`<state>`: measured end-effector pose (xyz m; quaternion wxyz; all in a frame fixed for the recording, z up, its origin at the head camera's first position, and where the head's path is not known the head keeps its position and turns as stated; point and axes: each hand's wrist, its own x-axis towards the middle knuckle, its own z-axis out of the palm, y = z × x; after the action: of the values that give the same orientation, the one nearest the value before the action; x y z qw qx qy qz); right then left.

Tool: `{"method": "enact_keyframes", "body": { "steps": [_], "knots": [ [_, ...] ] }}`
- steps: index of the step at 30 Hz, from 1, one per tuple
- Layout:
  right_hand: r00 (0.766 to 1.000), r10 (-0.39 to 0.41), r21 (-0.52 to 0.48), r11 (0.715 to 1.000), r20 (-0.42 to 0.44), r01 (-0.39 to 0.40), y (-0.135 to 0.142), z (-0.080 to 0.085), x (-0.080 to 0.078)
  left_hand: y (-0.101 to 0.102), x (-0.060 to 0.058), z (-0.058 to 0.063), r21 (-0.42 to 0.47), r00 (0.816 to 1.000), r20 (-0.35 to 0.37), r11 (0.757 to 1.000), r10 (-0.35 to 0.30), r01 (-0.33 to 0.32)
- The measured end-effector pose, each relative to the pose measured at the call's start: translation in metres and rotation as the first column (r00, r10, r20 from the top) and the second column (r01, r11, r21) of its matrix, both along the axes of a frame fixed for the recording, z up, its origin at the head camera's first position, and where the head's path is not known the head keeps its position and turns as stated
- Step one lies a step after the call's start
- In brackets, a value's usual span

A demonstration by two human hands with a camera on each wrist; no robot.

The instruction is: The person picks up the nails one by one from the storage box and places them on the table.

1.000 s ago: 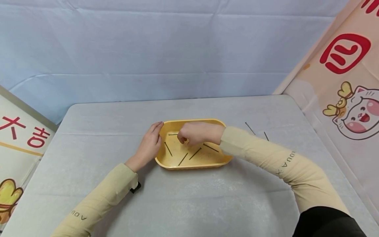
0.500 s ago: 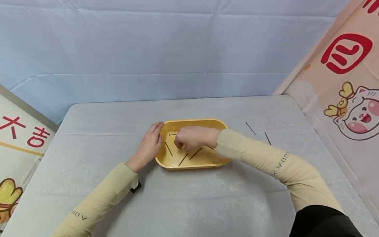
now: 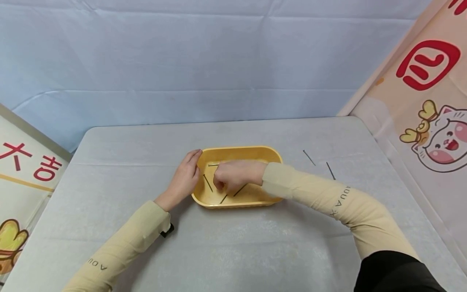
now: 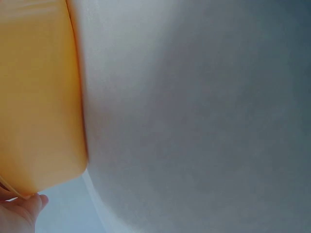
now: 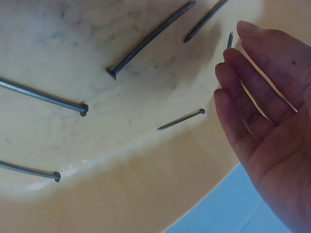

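A yellow plastic tray (image 3: 251, 199) stands on the table with several nails lying in it, among them one near its left end (image 3: 208, 183). My left hand (image 3: 181, 178) holds the tray's left end by the rim; its fingertips (image 4: 41, 200) show at the rim in the left wrist view. My right hand (image 3: 235, 175) is inside the tray, over its middle. From the right wrist view, its fingers (image 5: 252, 92) are fairly straight, with nothing plainly held. A nail (image 5: 231, 39) lies by the fingertips, partly hidden. Another nail (image 5: 181, 120) rests on the tray floor nearby.
Two loose nails lie on the grey table to the tray's right, a farther one (image 3: 309, 157) and a nearer one (image 3: 330, 170) beside the right sleeve. A pale blue cloth (image 3: 219, 73) hangs behind the table. Printed banners (image 3: 438, 134) stand at both sides.
My right hand has shifted a little left and lower inside the tray, and its forearm now covers a nail that showed before. My left hand has stayed on the rim.
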<state>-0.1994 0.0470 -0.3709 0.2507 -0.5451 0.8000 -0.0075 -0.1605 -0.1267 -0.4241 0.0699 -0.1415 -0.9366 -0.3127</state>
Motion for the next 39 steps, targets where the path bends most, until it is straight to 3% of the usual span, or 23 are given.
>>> {"method": "enact_keyframes", "body": {
  "steps": [8,21,39],
  "knots": [
    [0.999,0.031,0.003,1.000,0.022,-0.031,-0.003,-0.006,0.002,0.000,0.000,0.001,0.004,1.000,0.002,1.000,-0.005,0.005],
    [0.998,0.008,0.053,0.999,0.064,-0.011,-0.007,-0.008,0.006,0.000,0.001,0.001,0.004,1.000,0.003,1.000,-0.004,0.004],
    [0.999,0.020,0.045,0.999,0.046,-0.022,-0.010,-0.016,0.009,0.000,0.001,0.001,0.007,1.000,0.005,1.000,-0.003,0.003]
  ]
}}
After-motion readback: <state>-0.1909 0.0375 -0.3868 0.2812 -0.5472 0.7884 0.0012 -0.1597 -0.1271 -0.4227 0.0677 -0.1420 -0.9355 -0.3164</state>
